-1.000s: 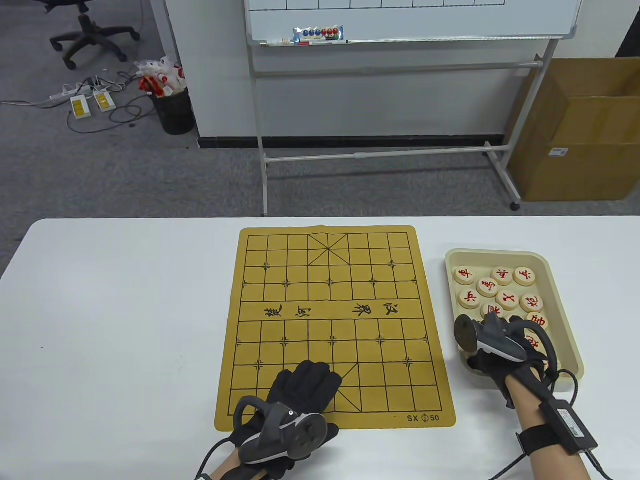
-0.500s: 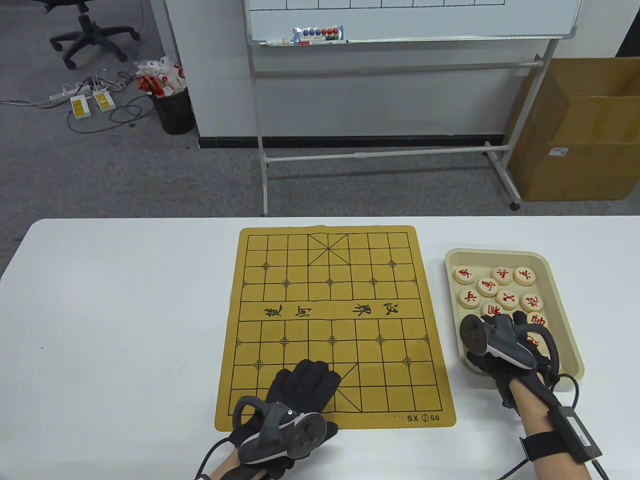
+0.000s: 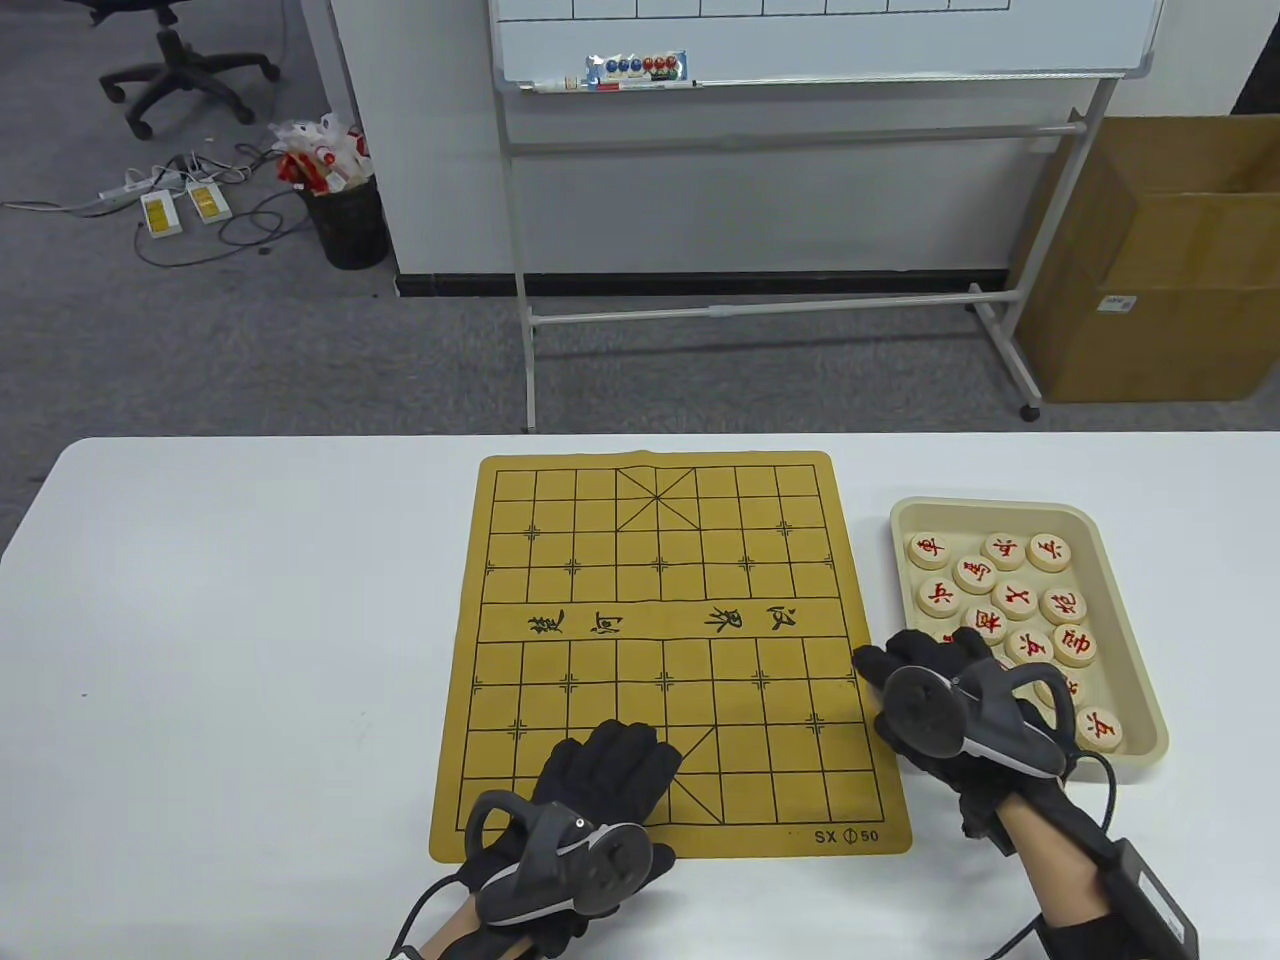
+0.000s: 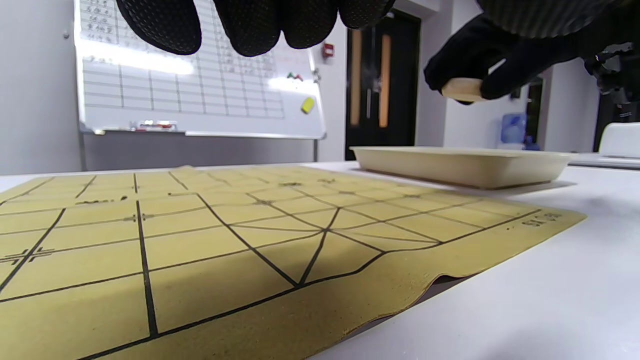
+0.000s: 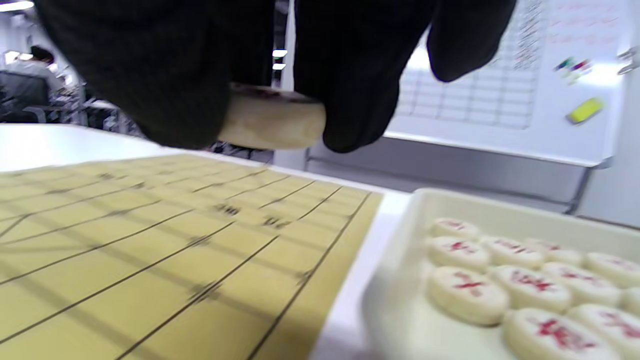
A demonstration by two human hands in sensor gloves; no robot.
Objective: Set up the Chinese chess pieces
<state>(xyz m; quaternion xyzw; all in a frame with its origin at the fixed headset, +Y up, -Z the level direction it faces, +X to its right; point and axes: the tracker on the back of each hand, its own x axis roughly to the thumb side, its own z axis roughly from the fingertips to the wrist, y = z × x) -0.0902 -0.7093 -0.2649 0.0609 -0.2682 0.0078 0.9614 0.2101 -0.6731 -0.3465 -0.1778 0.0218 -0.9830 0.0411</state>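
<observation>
The right hand (image 3: pixel 935 715) pinches a chess piece (image 5: pixel 270 120) in the air by the board's (image 3: pixel 660 600) right edge, beside the tray (image 3: pixel 1135 640); the left hand (image 3: pixel 600 775) rests flat, fingers straight, near the board's near edge

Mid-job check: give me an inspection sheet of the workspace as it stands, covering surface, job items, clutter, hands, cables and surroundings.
Surface: white table, with the board mat lying on it; the mat's near edge lifts slightly in the left wrist view.
Job's things: no pieces on the mat; red-lettered pieces lie in the beige tray to its right.
Clutter: nothing seen on the table.
Hands: left hand rests flat on the mat's near edge; right hand pinches one chess piece above the mat's right edge.
Cables: glove leads at both wrists; power strips on the floor.
Surroundings: whiteboard, bin, cardboard box, office chair.
</observation>
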